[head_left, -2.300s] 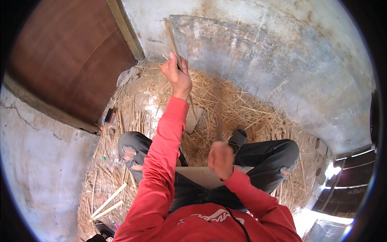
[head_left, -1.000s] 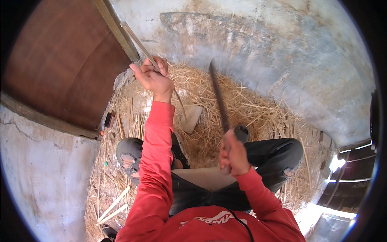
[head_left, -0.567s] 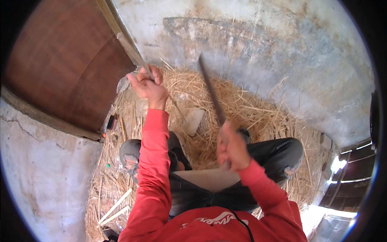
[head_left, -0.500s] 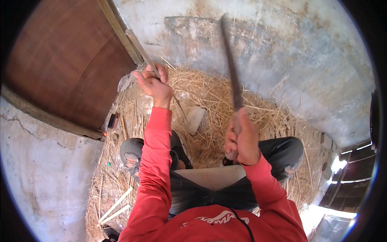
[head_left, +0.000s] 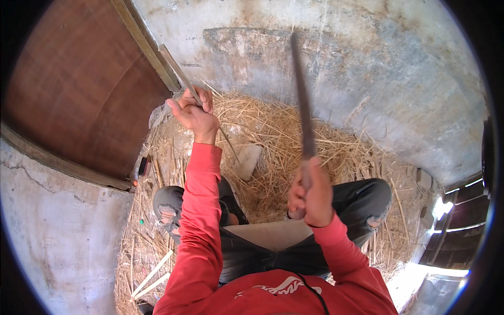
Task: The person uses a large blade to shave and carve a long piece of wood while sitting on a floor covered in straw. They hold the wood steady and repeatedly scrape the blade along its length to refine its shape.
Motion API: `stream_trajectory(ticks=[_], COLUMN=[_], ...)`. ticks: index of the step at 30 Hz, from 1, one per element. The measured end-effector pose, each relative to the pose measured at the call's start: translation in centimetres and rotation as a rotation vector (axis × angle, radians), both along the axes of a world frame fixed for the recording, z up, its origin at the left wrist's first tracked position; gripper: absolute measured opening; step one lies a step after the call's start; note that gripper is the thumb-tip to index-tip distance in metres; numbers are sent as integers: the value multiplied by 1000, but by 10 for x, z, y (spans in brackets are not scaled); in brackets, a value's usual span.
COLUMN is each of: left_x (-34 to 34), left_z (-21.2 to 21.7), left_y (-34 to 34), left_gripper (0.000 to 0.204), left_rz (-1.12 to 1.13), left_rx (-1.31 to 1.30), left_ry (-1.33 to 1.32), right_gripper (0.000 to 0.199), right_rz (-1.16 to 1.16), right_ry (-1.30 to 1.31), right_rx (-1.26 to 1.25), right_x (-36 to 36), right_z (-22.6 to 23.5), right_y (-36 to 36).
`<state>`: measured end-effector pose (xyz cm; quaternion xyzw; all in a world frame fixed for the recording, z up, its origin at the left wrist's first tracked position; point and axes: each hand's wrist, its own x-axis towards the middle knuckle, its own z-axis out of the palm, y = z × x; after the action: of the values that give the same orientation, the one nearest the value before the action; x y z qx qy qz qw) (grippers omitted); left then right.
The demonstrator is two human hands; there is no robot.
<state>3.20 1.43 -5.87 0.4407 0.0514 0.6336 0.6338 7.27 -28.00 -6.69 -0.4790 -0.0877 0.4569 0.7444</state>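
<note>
My left hand (head_left: 194, 113) is closed on a long thin bamboo strip (head_left: 178, 72), which slants from the upper left down past my wrist. Its lower end reaches close to a pale stone block (head_left: 248, 160) lying in the straw. In my right hand (head_left: 313, 194) is the handle of a machete (head_left: 303, 100). The long dark blade points up and away, blurred a little, well to the right of the strip and apart from it. Between my bent legs lies a pale, flat piece (head_left: 270, 234), its material unclear.
Straw and split shavings (head_left: 278, 126) cover the ground. A stained wall (head_left: 367, 68) curves round ahead, and a brown door panel (head_left: 84, 84) stands at the left. Cut pale strips (head_left: 152, 275) lie by my left side. A small dark object (head_left: 143, 166) rests near the door's foot.
My right hand and the machete have come down slightly toward me. My left hand still grips the strip and has shifted a little to the left in the picture.
</note>
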Motion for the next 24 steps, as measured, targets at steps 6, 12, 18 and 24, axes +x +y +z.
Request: stream_trajectory(ticks=[6, 12, 18, 24], left_x=[7, 0, -6, -4], left_z=[-5, -2, -7, -12], left_y=[-1, 6, 11, 14], left_gripper=[79, 78, 81, 84], left_rz=[-28, -21, -109, -325], left_rx=[-7, -8, 38, 147], left_ry=[-17, -74, -22, -1], right_gripper=[55, 52, 61, 62], right_rz=[-53, 198, -94, 282], right_ry=[-270, 197, -64, 100], right_rx=[302, -350, 265, -170], right_x=[-39, -35, -7, -49], right_z=[-36, -76, 26, -69], right_y=[5, 7, 15, 5])
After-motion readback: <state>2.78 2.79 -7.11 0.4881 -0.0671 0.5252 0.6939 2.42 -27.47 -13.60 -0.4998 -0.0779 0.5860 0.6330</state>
